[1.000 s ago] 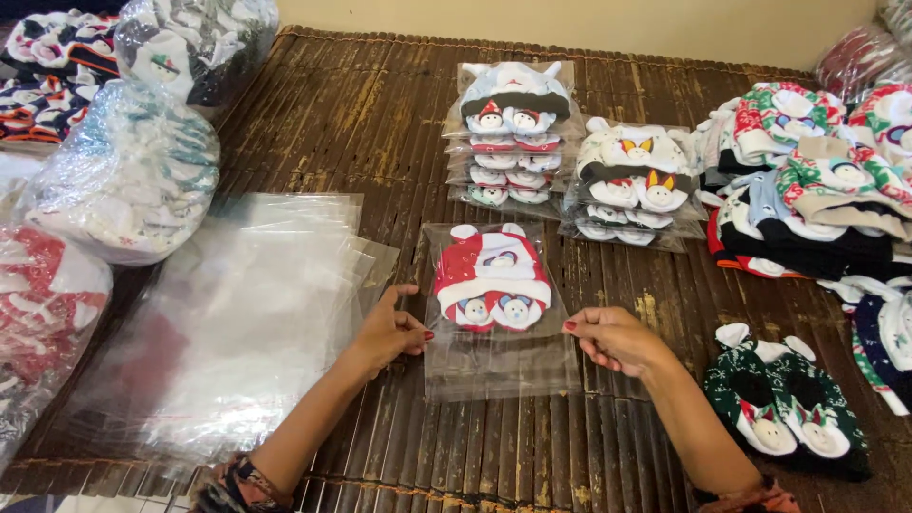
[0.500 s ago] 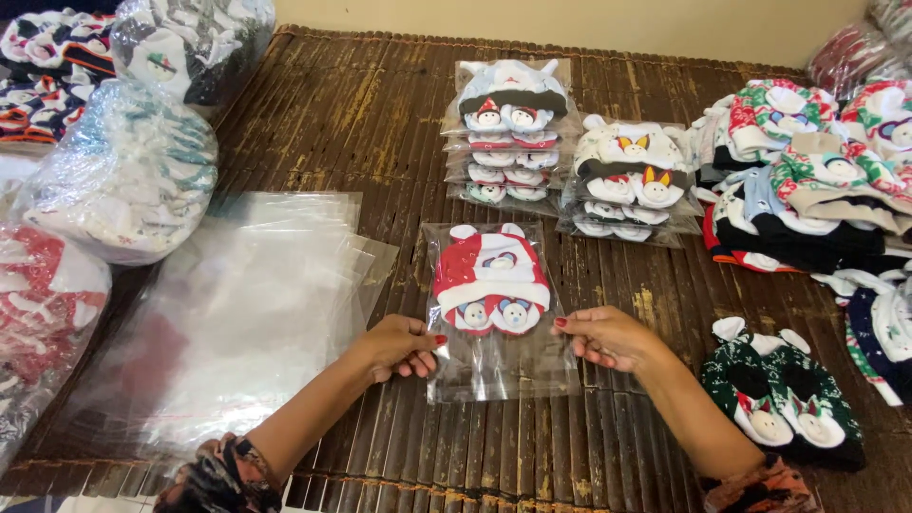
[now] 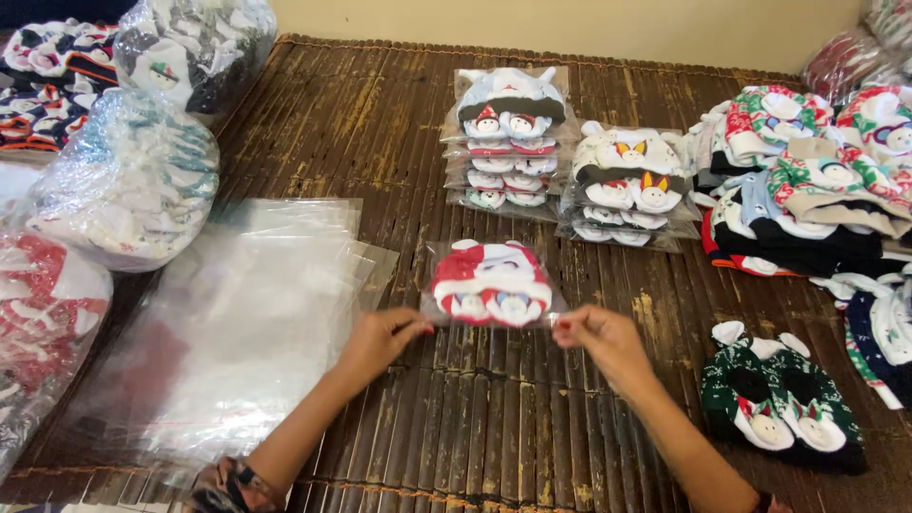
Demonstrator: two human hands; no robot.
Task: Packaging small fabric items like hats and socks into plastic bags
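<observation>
Down near the middle of the bamboo mat [image 3: 380,142], both hands pinch the lower edge of a clear packet [image 3: 491,285] that holds a red-and-white knitted pair with small snowman faces. The left hand [image 3: 377,340] grips the packet's lower left corner between thumb and fingertips, fingers drawn narrow; the right hand [image 3: 602,339] does the same at the lower right corner, its red-painted nails showing at the plastic. The packet lies flat on the mat, its top pointing toward the far edge.

Just left of the left hand, a loose stack of empty clear bags [image 3: 237,332] spreads toward the mat's near left corner. Beyond the packet, toward the far edge, stand two piles of filled packets: a taller one with grey and white pieces [image 3: 508,138] and, just beside it on the right, a cream-coloured one [image 3: 622,185]. Near the right hand, at the mat's near right side, lies an unbagged dark green pair [image 3: 781,408]. Heaps of mixed knitted items [image 3: 807,180] crowd the right edge, and large plastic sacks of more knitwear [image 3: 123,180] line the left edge.
</observation>
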